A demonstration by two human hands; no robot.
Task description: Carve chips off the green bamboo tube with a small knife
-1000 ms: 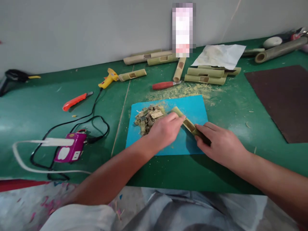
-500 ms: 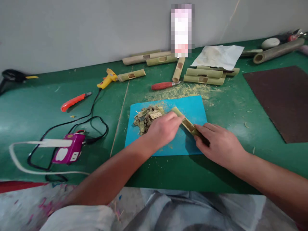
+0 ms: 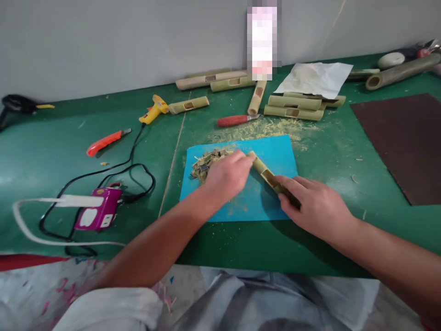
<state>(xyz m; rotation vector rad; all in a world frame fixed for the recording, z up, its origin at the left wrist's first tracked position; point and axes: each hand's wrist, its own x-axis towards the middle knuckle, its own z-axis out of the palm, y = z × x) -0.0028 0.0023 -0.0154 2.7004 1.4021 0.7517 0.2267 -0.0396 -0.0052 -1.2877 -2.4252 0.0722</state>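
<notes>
On a blue sheet [image 3: 272,209], a green bamboo tube [image 3: 262,166] lies slanted, with a rectangular window cut in its upper side. My right hand [image 3: 313,202] is closed round the near end, which is hidden under the fingers. Beside the far end is my left hand [image 3: 229,174], its fingers curled and pinched together at the tube's edge. Whatever may be between those fingertips is hidden. Left of it, partly covered by the hand, a heap of bamboo chips [image 3: 203,166] rests on the sheet.
Beyond the sheet lie a red-handled knife [image 3: 234,121], bamboo shavings and several cut bamboo tubes [image 3: 292,112]. To the left are an orange utility knife [image 3: 107,141], a yellow glue gun [image 3: 153,110] and a purple power adapter [image 3: 99,209] with cables. A dark brown mat [image 3: 403,142] is at right.
My left hand has slid left and away from the tube's window to its far end, uncovering more of the tube. My right hand stays at the near end.
</notes>
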